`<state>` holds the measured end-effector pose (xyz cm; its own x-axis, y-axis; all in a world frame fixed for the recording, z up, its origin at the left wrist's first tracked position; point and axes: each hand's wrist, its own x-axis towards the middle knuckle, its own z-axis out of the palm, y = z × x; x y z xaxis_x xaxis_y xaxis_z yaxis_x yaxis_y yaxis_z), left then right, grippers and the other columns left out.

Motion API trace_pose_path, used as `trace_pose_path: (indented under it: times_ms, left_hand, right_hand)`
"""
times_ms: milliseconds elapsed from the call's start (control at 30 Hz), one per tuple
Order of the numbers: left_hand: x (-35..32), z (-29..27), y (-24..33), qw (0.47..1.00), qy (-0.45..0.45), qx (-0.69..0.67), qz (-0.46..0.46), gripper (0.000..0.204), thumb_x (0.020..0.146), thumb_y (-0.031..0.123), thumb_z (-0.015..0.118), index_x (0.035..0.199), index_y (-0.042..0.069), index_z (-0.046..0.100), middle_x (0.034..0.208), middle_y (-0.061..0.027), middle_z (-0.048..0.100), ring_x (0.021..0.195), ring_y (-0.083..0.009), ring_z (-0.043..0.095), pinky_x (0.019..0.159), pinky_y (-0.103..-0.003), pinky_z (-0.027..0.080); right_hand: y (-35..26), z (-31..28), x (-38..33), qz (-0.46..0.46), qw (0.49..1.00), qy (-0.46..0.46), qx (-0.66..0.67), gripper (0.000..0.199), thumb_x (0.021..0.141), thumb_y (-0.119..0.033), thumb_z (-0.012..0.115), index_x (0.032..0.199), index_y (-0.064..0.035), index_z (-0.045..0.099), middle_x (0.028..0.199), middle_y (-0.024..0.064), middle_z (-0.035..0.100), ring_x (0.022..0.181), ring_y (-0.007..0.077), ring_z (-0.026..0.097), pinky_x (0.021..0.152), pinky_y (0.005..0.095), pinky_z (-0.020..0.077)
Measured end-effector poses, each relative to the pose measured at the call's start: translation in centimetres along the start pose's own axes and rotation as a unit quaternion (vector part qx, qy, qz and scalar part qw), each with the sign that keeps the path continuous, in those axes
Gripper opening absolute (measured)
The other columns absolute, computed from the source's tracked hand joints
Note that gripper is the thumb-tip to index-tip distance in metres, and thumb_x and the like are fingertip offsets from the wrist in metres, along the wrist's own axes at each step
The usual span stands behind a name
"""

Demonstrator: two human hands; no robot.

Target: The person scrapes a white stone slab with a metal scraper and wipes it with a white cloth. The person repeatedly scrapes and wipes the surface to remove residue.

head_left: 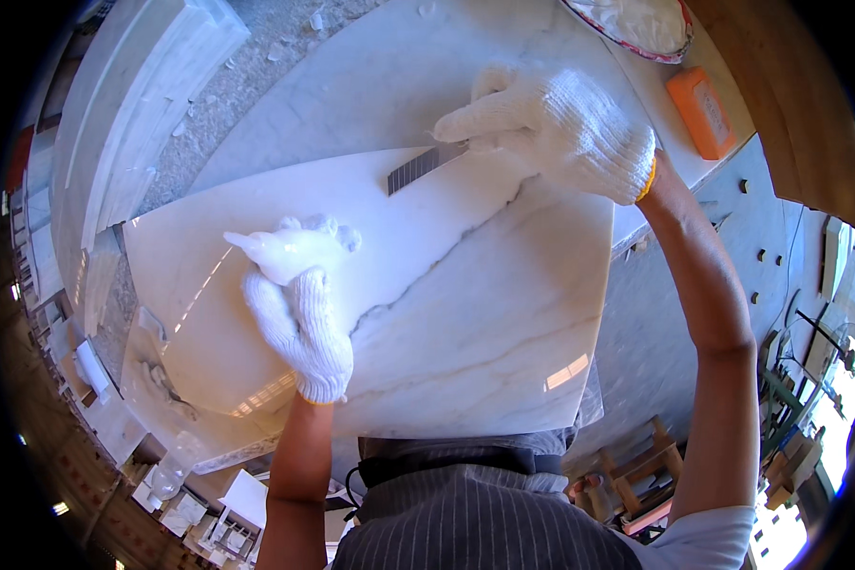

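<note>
In front of me lies a polished white marble slab [484,313] with grey and brown veins. My left hand [304,328], in a white knit glove, is closed round a small glossy white piece [290,252] with a tapered tip pointing left; the fingers hide part of it. My right hand [575,133], gloved in white with a yellow cuff edge, is above the slab's far right side. A flat grey strip [416,171] with dark parallel lines sticks out from under its fingers toward the lower left. How the fingers grip it is partly hidden.
Another pale marble slab [332,104] lies beneath, at the back. Stacked marble slabs [133,104] stand at far left beside stone chips. An orange box [701,112] and a red-rimmed bag of white material [641,24] sit at far right. A clear plastic bottle [173,470] is at lower left.
</note>
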<state>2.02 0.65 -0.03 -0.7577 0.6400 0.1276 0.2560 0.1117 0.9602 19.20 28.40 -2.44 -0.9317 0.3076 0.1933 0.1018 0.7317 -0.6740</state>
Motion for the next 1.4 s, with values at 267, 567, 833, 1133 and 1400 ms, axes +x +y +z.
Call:
trace_pose_path:
  times_ms: [267,567,833,1133,1400]
  left_hand:
    - [-0.1,0.3,0.2,0.999,0.007,0.029,0.024,0.045,0.098,0.007,0.046,0.138,-0.010,0.034,0.130,-0.0242,0.052,0.116,-0.0323,0.056,0.102,-0.044,0.044]
    - [-0.1,0.1,0.3,1.000,0.018,0.007,0.005,0.042,0.097,0.004,0.054,0.133,-0.010,0.040,0.128,-0.0206,0.054,0.117,-0.0250,0.053,0.103,-0.039,0.041]
    - [0.0,0.2,0.2,1.000,0.006,-0.022,0.018,0.043,0.097,0.004,0.053,0.135,-0.010,0.038,0.128,-0.0212,0.054,0.116,-0.0262,0.055,0.103,-0.041,0.043]
    - [0.0,0.6,0.7,1.000,0.020,-0.005,0.012,0.046,0.098,0.006,0.053,0.138,-0.009,0.034,0.133,-0.0230,0.051,0.119,-0.0281,0.053,0.104,-0.042,0.042]
    - [0.3,0.5,1.5,0.996,-0.036,-0.069,0.036,0.045,0.098,0.007,0.053,0.139,-0.003,0.037,0.129,-0.0141,0.051,0.117,-0.0225,0.052,0.101,-0.038,0.042]
  right_hand:
    - [-3.2,-1.9,2.0,-0.012,0.999,-0.050,-0.005,0.022,0.089,-0.009,0.068,0.109,-0.0134,0.075,0.087,0.0059,0.061,0.077,0.0217,0.060,0.070,0.0317,0.0484]
    - [-3.9,-2.7,0.4,-0.046,0.996,-0.051,-0.063,0.025,0.085,-0.005,0.070,0.107,-0.0128,0.077,0.086,0.0051,0.059,0.075,0.0218,0.058,0.067,0.0318,0.0480]
    - [-3.9,-3.2,0.4,-0.055,0.994,-0.070,-0.068,0.026,0.088,-0.002,0.064,0.110,-0.0114,0.076,0.091,0.0049,0.063,0.078,0.0217,0.058,0.070,0.0325,0.0490]
    - [-9.7,-3.2,-3.0,0.322,0.892,0.057,0.312,0.029,0.099,-0.024,0.060,0.121,-0.0061,0.066,0.091,0.0002,0.067,0.082,0.0081,0.060,0.075,0.0264,0.0516]
    - [-8.8,0.0,-2.4,0.292,0.808,0.295,0.419,0.026,0.096,-0.015,0.059,0.118,-0.0005,0.062,0.112,0.0063,0.065,0.103,0.0137,0.060,0.093,0.0306,0.0479]
